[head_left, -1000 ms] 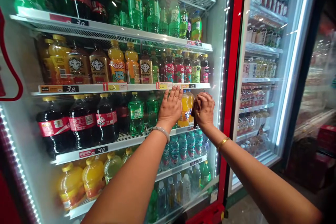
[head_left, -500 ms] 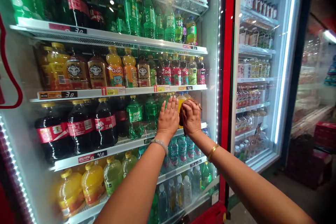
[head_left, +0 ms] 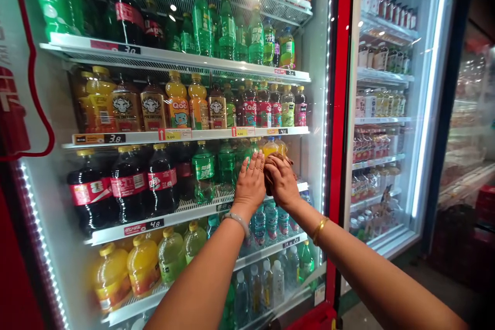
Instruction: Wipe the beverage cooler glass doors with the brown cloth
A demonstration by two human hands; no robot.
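Note:
My right hand [head_left: 284, 178] is closed on a bunched brown cloth [head_left: 267, 181], pressed to the glass door of a drinks fridge. Beside it, my left hand [head_left: 250, 180] lies flat against the glass, fingers stretched upward and holding nothing. Only the edges of the cloth show around my right fingers. Behind the glass, near my fingertips, are orange drink bottles [head_left: 271, 145] and a green bottle [head_left: 203, 171] on the third shelf down. Cola bottles [head_left: 161, 178] stand further left on that shelf.
The door's red frame [head_left: 340, 113] runs up the right side. A second lit fridge [head_left: 386, 119] with stocked shelves stands beyond it. More bottles, such as yellow ones [head_left: 111, 273], fill the lower shelf at left. Price tags [head_left: 144, 226] line the shelf edges.
My view has shifted slightly left, so the shelves appear further right. Both hands remain side by side on the glass, a little lower against the bottles, the right still gripping the cloth.

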